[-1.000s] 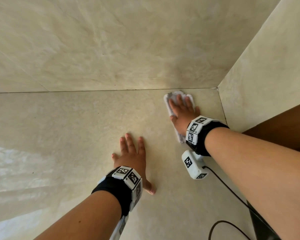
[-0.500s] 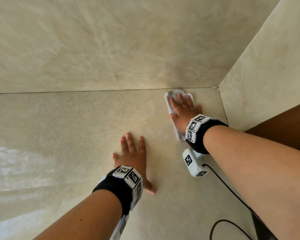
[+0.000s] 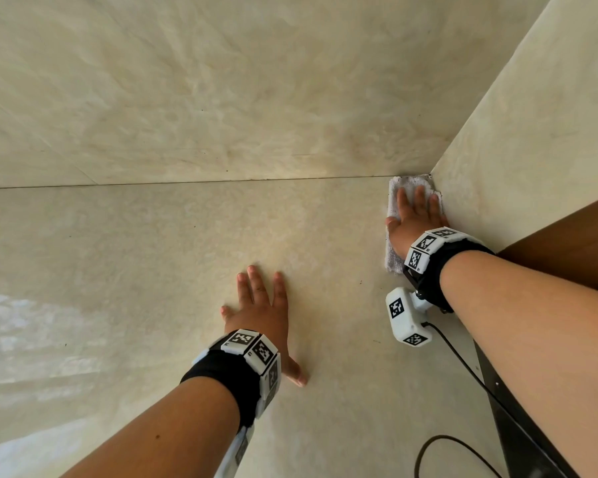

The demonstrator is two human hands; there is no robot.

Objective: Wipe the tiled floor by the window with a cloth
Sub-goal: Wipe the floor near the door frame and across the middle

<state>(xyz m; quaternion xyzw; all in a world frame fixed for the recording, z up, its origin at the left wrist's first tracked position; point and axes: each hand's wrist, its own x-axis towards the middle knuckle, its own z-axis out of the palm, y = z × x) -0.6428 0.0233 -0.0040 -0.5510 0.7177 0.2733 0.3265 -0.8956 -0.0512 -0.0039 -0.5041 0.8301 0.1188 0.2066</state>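
Observation:
A small white cloth (image 3: pixel 409 183) lies flat on the cream tiled floor (image 3: pixel 187 243), pushed into the corner where the two walls meet. My right hand (image 3: pixel 413 222) presses down on it with straight fingers, and most of the cloth is hidden under the palm. A strip of cloth shows below the wrist. My left hand (image 3: pixel 261 312) rests flat on the bare floor to the left and nearer me, fingers spread, holding nothing.
A tiled wall (image 3: pixel 221 84) rises at the back and another wall (image 3: pixel 518 139) on the right. A white tracker box (image 3: pixel 406 317) hangs from my right wrist, with a black cable (image 3: pixel 463 367) trailing to the lower right. My knee (image 3: pixel 567 232) is at the right edge.
My right hand has slid the cloth to the right along the back wall and into the corner. My left hand has stayed planted in the same spot.

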